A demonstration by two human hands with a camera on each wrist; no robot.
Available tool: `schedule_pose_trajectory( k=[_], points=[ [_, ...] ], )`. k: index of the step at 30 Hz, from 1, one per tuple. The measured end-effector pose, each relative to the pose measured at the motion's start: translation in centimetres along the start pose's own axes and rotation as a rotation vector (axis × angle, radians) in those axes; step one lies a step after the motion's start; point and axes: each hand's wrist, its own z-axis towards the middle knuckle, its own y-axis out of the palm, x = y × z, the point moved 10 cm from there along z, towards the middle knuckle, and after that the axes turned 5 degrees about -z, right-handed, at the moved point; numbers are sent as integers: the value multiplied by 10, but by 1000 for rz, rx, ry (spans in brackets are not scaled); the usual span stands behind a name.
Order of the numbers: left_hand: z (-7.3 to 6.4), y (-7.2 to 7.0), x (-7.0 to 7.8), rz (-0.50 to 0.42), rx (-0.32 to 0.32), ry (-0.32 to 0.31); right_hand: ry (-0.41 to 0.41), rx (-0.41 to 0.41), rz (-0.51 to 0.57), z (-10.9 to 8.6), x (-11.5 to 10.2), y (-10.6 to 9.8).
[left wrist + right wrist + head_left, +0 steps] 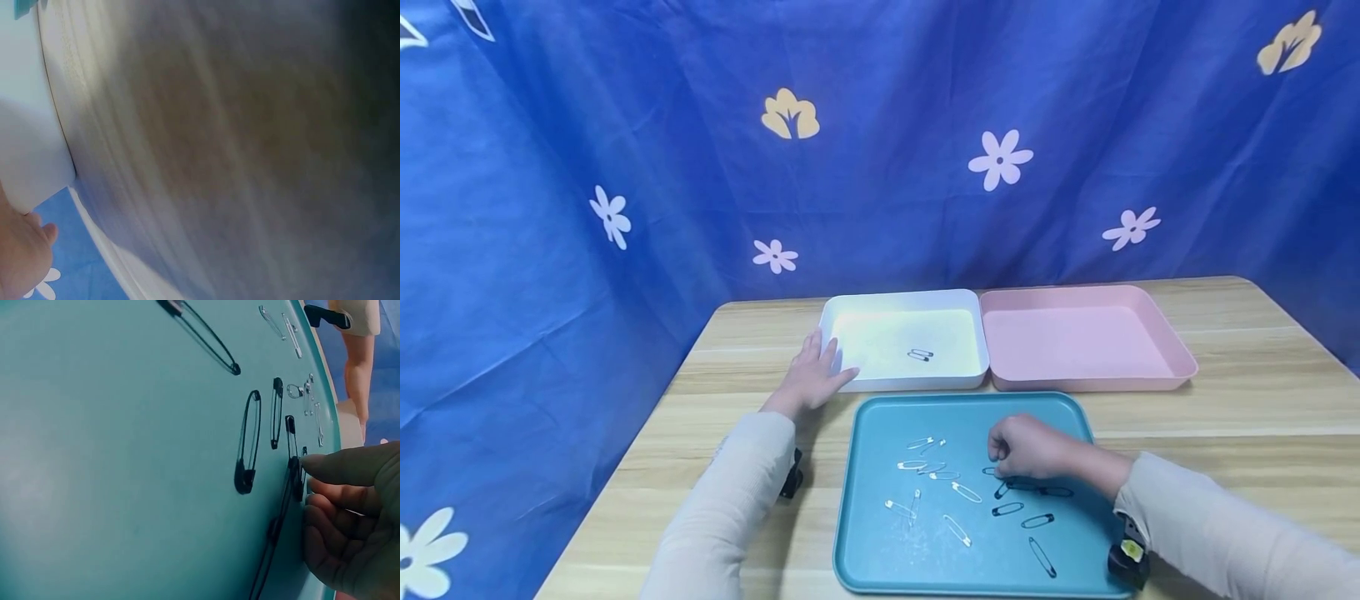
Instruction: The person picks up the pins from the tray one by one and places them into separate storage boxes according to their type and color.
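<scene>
My right hand is low over the teal tray, its thumb and fingertips pinching a black safety pin. More black safety pins lie just below and beside it, a few overlapping. Silver safety pins are scattered over the tray's left half. At the white tray, my left hand rests against the left edge with fingers extended. Inside that tray lie two dark safety pins. The left wrist view shows only part of the left hand by the white tray's corner.
A pink tray stands right of the white one, their sides touching. All the trays sit on a wood-grain table. Behind it hangs a blue curtain with flower prints.
</scene>
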Motion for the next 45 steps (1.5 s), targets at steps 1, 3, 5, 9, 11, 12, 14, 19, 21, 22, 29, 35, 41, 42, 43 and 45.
schedule_pose_trajectory(
  k=[1,3,5,9,11,12,14,19,21,22,29,35,41,42,43,45],
  points=[
    [0,0,0,1,1,-1,-5,-1,-8,0,-1,0],
    [1,0,0,3,3,-1,-17,-4,-19,0,-2,0],
    [1,-1,0,1,6,2,-29,-9,-27,-1,-3,0],
    [2,-1,0,1,5,-4,-37,-18,-28,-1,-3,1],
    [2,-2,0,-6,3,-6,-36,-22,-23,0,-3,1],
    [1,-2,0,-8,1,-9,-38,-24,-23,0,-3,1],
    [1,-2,0,-6,0,-11,-40,-26,-25,0,-4,2],
    [1,-3,0,-3,3,-5,-38,-40,-27,2,-4,2],
    [1,-3,0,-6,6,0,-24,-47,-7,3,-2,1],
    [1,-2,0,-6,5,-3,-18,-46,3,4,-2,0],
    [1,1,-1,-14,-1,-6,53,3,84,11,5,-8],
    [0,0,-2,-4,2,-5,66,39,172,18,8,-13],
    [-1,0,-2,-3,-1,-6,65,81,254,27,9,-21],
    [-2,0,-2,-4,-1,-5,61,91,262,28,8,-23],
    [-2,0,-2,-6,0,-2,57,100,274,29,7,-25],
    [-2,0,-2,-2,3,-3,47,116,295,31,6,-29]
  ],
)
